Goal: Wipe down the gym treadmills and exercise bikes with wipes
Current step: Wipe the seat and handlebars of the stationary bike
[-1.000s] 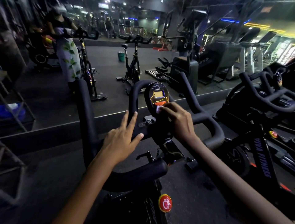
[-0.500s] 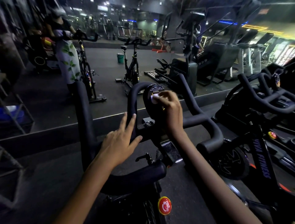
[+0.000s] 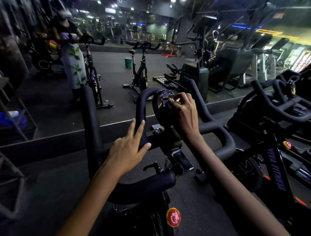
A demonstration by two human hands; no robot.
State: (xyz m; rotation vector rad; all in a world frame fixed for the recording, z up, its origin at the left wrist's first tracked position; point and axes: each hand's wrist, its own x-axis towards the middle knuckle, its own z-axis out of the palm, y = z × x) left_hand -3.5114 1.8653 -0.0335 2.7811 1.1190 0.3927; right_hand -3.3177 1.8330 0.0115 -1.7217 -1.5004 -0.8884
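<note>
Fingers of the right hand pinch a white wipe against the bike console, while the left hand rests flat, fingers straight, on the handlebar.

Dim gym, dark rubber floor, wall mirror across upper frame, green bucket reflected at centre, ceiling lights on top edge

The right hand hides most of the wipe.
</note>
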